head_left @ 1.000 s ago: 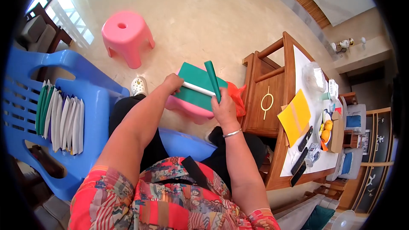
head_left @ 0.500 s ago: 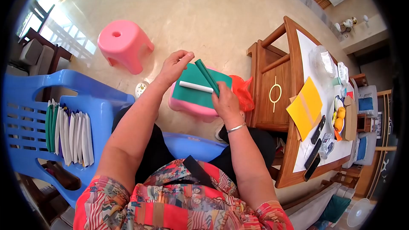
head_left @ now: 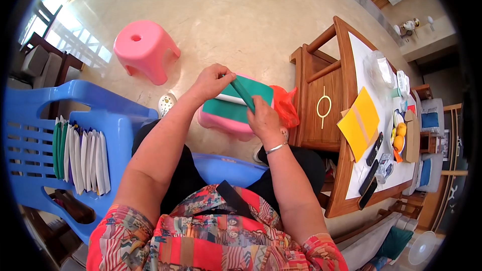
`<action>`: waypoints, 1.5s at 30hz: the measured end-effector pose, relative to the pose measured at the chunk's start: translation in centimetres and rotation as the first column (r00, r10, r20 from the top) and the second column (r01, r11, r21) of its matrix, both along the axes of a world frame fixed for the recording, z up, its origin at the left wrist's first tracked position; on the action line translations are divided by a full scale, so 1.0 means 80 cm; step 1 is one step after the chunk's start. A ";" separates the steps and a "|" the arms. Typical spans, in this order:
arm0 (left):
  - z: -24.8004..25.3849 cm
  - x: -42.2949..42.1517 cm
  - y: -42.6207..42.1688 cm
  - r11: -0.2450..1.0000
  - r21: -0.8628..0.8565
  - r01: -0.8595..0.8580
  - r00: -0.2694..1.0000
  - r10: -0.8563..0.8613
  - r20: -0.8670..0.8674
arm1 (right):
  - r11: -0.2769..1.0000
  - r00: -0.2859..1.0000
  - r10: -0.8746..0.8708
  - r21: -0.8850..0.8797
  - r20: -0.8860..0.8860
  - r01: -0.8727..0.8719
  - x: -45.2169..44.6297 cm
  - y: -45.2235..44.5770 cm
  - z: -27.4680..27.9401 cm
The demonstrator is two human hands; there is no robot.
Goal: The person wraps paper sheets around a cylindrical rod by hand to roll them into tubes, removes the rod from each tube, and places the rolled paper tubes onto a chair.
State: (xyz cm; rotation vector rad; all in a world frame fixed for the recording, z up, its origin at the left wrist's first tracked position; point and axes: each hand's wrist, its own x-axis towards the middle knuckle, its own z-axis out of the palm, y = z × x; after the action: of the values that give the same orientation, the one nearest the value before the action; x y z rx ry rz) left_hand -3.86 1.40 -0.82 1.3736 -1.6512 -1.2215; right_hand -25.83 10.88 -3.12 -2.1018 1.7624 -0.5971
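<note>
A rolled green tube (head_left: 242,92) is held at both ends above a pink stool. My left hand (head_left: 214,80) pinches its upper end, with the fingers closed round it. The lower end is gripped by my right hand (head_left: 263,117), which has a silver bangle at the wrist. Under the tube, a flat green sheet (head_left: 228,110) lies on the pink stool (head_left: 226,128). A white roll (head_left: 228,99) rests across the sheet, partly hidden behind the green tube.
Blue chair (head_left: 108,115) at left holds a row of folded green and white pieces (head_left: 83,155). Another pink stool (head_left: 143,45) stands beyond. Right of my hands are a red bag (head_left: 286,108) and a wooden table (head_left: 343,183) with a yellow envelope (head_left: 362,125) and remotes.
My left hand first let go of the white roll and lifted away with open fingers. It has since closed on the upper end of the green tube.
</note>
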 end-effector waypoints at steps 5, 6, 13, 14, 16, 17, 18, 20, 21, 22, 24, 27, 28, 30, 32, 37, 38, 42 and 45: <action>0.012 0.015 0.002 0.943 -0.245 0.227 0.974 -0.218 0.062 | 0.993 0.953 0.120 -0.043 0.280 -0.112 -0.002 0.001 0.006; 0.020 0.014 0.006 0.930 -0.251 0.269 0.963 -0.257 0.080 | 0.990 0.917 0.110 0.035 0.384 -0.134 -0.004 -0.003 0.002; 0.077 0.006 0.036 0.835 -0.259 0.486 0.873 -0.452 0.182 | 0.754 0.628 -0.103 0.472 0.772 -0.457 0.001 -0.004 0.020; 0.079 0.006 0.038 0.828 -0.266 0.493 0.869 -0.455 0.195 | 0.729 0.610 -0.139 0.497 0.780 -0.470 0.001 -0.002 0.022; 0.080 0.006 0.039 0.828 -0.281 0.485 0.874 -0.448 0.190 | 0.672 0.574 -0.207 0.542 0.792 -0.505 0.004 0.001 0.033; 0.080 0.007 0.040 0.829 -0.289 0.480 0.877 -0.442 0.188 | 0.683 0.577 -0.195 0.532 0.793 -0.500 0.006 0.001 0.032; 0.082 0.007 0.040 0.831 -0.282 0.480 0.877 -0.445 0.184 | 0.694 0.580 -0.182 0.521 0.794 -0.496 0.007 0.000 0.031; 0.085 0.008 0.040 0.835 -0.268 0.481 0.876 -0.449 0.176 | 0.713 0.591 -0.164 0.509 0.789 -0.482 0.010 0.001 0.031; 0.086 0.008 0.040 0.829 -0.280 0.484 0.874 -0.448 0.186 | 0.721 0.601 -0.159 0.508 0.783 -0.472 0.011 0.001 0.034; 0.086 0.007 0.040 0.823 -0.292 0.488 0.872 -0.448 0.195 | 0.729 0.610 -0.154 0.506 0.777 -0.461 0.013 0.002 0.035; 0.088 0.006 0.041 0.813 -0.330 0.480 0.877 -0.438 0.198 | 0.737 0.614 -0.163 0.509 0.772 -0.445 0.014 0.002 0.035; 0.099 0.004 0.045 0.807 -0.394 0.441 0.897 -0.411 0.161 | 0.822 0.649 -0.110 0.437 0.753 -0.367 0.015 0.001 0.035; 0.105 0.004 0.047 0.810 -0.404 0.425 0.904 -0.404 0.140 | 0.857 0.666 -0.085 0.395 0.741 -0.331 0.016 0.001 0.036; 0.107 0.000 0.049 0.818 -0.479 0.320 0.942 -0.331 0.066 | 0.874 0.657 -0.121 0.394 0.744 -0.285 0.015 -0.001 0.039; 0.099 -0.008 0.051 0.797 -0.589 0.132 0.977 -0.204 -0.056 | 0.901 0.628 -0.166 0.376 0.761 -0.217 0.014 -0.003 0.042; 0.103 -0.023 0.067 0.551 -0.833 0.052 0.999 -0.028 0.044 | 0.952 0.522 -0.232 0.303 0.821 -0.054 0.011 -0.008 0.035; 0.105 -0.028 0.070 0.495 -0.866 0.077 0.997 -0.024 0.075 | 0.964 0.501 -0.214 0.263 0.838 -0.029 0.012 -0.008 0.033; 0.105 -0.047 0.078 0.453 -0.876 0.165 0.984 -0.013 0.179 | 0.985 0.447 -0.160 0.172 0.880 0.014 0.012 -0.006 0.025; 0.098 -0.051 0.077 0.435 -0.884 0.170 0.981 0.014 0.196 | 0.993 0.471 -0.120 0.110 0.874 0.048 0.017 -0.004 0.024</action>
State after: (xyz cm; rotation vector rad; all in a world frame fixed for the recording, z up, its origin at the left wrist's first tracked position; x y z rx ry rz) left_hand -7.95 7.54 7.04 0.6823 -2.0304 -0.0705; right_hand -24.50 10.55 -1.24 -1.1962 1.1955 -1.3302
